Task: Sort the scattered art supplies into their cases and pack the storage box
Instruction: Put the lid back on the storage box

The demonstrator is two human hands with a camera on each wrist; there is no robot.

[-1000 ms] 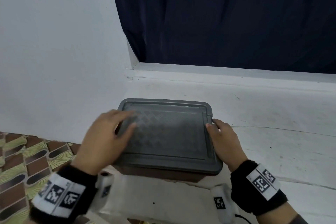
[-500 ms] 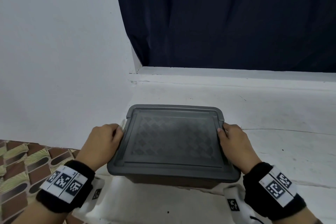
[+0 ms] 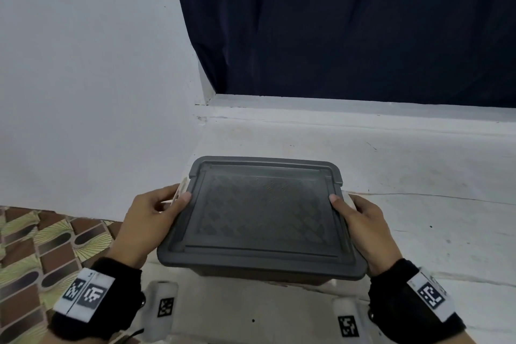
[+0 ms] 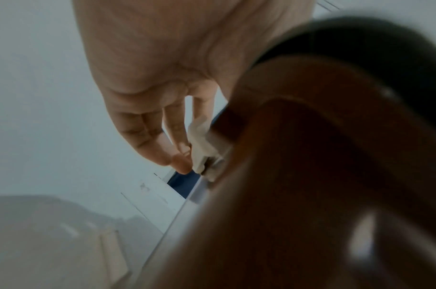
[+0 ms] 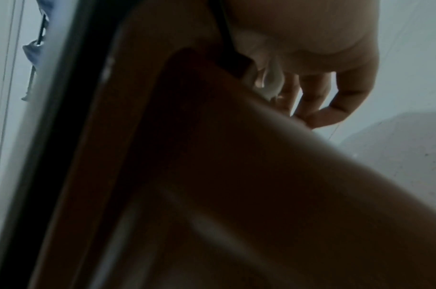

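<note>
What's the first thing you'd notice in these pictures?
A grey lid on a brown box, in the middle of a white ledge. The left hand and right hand grip white latches at its sides. Behind hangs a dark curtain.

The storage box (image 3: 259, 220) sits on the ledge (image 3: 418, 176) at the centre of the head view, its lid (image 3: 265, 204) on top. The left hand (image 3: 148, 220) lies against the box's 9 o'clock side, thumb over the lid's edge, fingers at the left latch (image 3: 180, 193). The right hand (image 3: 365, 229) lies against the 3 o'clock side, thumb on the lid, over the right latch (image 3: 349, 198). At 12 o'clock, behind the box, hangs the curtain (image 3: 349, 25). The wall (image 3: 83, 78) stands at 10 o'clock. The patterned floor (image 3: 33, 254) lies at 8 o'clock, below the ledge.
</note>
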